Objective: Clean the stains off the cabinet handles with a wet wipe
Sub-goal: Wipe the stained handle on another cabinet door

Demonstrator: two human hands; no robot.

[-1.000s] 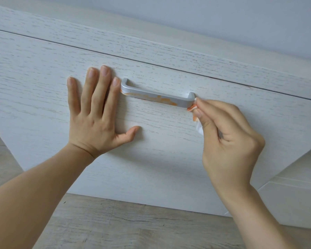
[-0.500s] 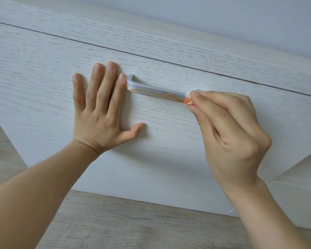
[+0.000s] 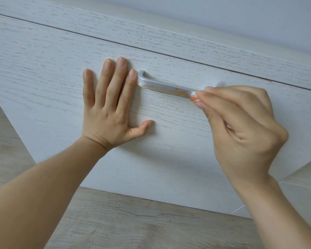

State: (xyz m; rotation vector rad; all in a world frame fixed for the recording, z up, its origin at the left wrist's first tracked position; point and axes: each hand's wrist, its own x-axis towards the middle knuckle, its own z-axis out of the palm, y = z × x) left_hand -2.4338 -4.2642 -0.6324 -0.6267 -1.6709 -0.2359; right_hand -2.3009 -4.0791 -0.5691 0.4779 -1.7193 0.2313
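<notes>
One silver handle (image 3: pixel 164 87) sits just above the middle of the frame, fixed to a white wood-grain cabinet front (image 3: pixel 61 69). Its long axis runs from upper left to lower right, at a slight downward slant. Orange stains (image 3: pixel 180 91) streak its lower edge, thickest toward the right half, with a thin trace at the left corner; the top face looks mostly clean.

At the handle's right end a small wad of wet wipe (image 3: pixel 194 97), already tinted orange, is pressed against the bar. The right hand (image 3: pixel 241 126) pinches that wad between thumb and curled fingers, closed around it, and covers the handle's right post. This hand comes in from the lower right of the frame, its wrist bent so the fingertips point left along the bar. It is the hand on the work, and the uncleaned stretch lies to the left of it, toward the other hand.

The left hand (image 3: pixel 108 108) lies flat on the cabinet front, fingers spread and holding nothing, its index fingertip just beside the handle's left end; whether it touches the metal I cannot tell. It seems to be bracing the panel.

The next stroke would probably run leftward along the bar's axis, staying on the lower edge where the orange remains.
</notes>
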